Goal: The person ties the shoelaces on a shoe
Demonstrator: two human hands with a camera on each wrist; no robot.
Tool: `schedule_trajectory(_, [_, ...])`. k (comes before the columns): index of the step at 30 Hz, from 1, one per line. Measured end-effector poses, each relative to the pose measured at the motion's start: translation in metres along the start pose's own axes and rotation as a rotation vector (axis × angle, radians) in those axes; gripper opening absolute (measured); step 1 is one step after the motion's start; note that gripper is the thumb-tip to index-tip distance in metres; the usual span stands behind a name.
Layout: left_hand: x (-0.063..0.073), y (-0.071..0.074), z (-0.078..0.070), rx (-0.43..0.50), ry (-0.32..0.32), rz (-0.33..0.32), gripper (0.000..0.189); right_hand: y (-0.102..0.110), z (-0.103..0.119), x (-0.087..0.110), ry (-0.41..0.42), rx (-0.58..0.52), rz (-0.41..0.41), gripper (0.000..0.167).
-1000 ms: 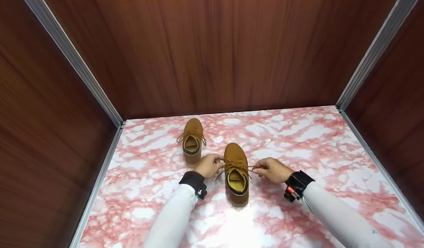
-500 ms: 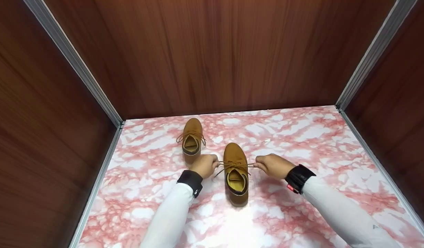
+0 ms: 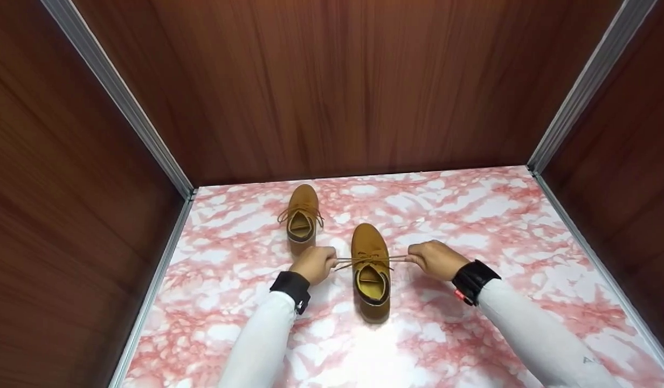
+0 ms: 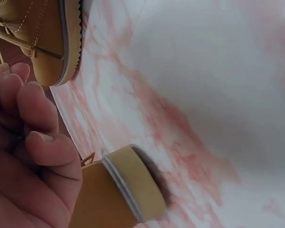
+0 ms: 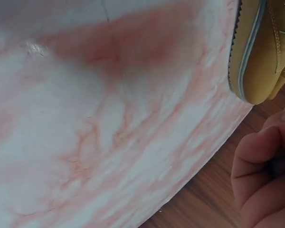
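A tan lace-up shoe (image 3: 368, 240) stands upright, toe pointing away from me, with its yellow lining showing. On its left side my left hand (image 3: 312, 264) pinches the shoelace (image 3: 344, 259) with curled fingers. My right hand (image 3: 437, 260) pinches lace on the opposite side, thumb and fingers together. The lace runs straight and taut between both hands across the shoe's front, and a loose end hangs at the left. Up close in the left wrist view, the lace (image 4: 9, 35) meets my fingertips. In the right wrist view, my fingers hide what they pinch.
The matching tan shoe (image 3: 304, 196), its lace tied in a bow, stands behind and left, its heel close to my left hand. A pink-and-white marbled surface (image 3: 472, 215) lies underneath, bounded by dark wood panels (image 3: 332, 97) and metal corner posts (image 3: 574, 91).
Both hands have moved apart, the left leftward and the right rightward. The lace between them has been drawn out straighter and longer; the shoes stay put.
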State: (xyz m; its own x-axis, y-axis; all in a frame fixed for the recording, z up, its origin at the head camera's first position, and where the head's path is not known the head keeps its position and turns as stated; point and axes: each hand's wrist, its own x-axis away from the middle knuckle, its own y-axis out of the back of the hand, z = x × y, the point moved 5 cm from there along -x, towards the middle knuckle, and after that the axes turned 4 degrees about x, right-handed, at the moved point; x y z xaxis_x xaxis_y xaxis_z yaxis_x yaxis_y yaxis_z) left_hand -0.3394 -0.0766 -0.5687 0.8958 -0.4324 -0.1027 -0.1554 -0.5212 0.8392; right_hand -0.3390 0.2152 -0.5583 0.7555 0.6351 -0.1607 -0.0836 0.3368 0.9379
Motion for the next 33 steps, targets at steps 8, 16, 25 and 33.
schedule_trajectory(8, [0.009,-0.007,0.009,0.076,-0.011,-0.026,0.022,-0.006,-0.007,0.004,-0.01,0.001,-0.041,0.032])
schedule_trajectory(16, [0.014,-0.027,0.019,0.188,0.025,-0.023,0.018,-0.02,-0.013,0.011,-0.083,-0.057,-0.021,0.031])
schedule_trajectory(25, [0.019,-0.041,0.03,0.366,0.135,0.05,0.023,-0.034,-0.015,0.014,-0.158,-0.119,-0.032,0.026])
schedule_trajectory(33, [0.019,-0.049,0.03,0.496,0.175,0.112,0.031,-0.045,-0.013,0.017,-0.266,-0.298,0.007,0.032])
